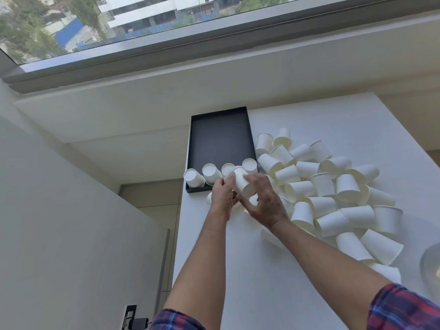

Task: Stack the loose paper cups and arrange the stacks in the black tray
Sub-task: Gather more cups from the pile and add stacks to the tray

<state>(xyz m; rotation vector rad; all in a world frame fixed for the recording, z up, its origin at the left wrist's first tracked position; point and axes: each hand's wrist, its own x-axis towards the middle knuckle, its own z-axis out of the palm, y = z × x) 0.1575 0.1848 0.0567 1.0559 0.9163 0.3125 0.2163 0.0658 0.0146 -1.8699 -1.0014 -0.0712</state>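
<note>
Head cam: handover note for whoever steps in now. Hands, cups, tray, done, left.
Left hand and right hand: together hold a cup stack tilted over the tray's near edge.
Tray: black, at the table's far left; four stacks lie in a row along its near end, the rest bare.
Loose cups: big pile on the table right of the tray.
Done: four stacks placed.
Left: set the held stack in, stack the pile, fill the tray.

Bright daylight pours in from the window (119, 32), washing the white worktop (333, 120) evenly; shadows are soft. Wide-angle bending curves the edges, and detail is slightly soft.
</note>
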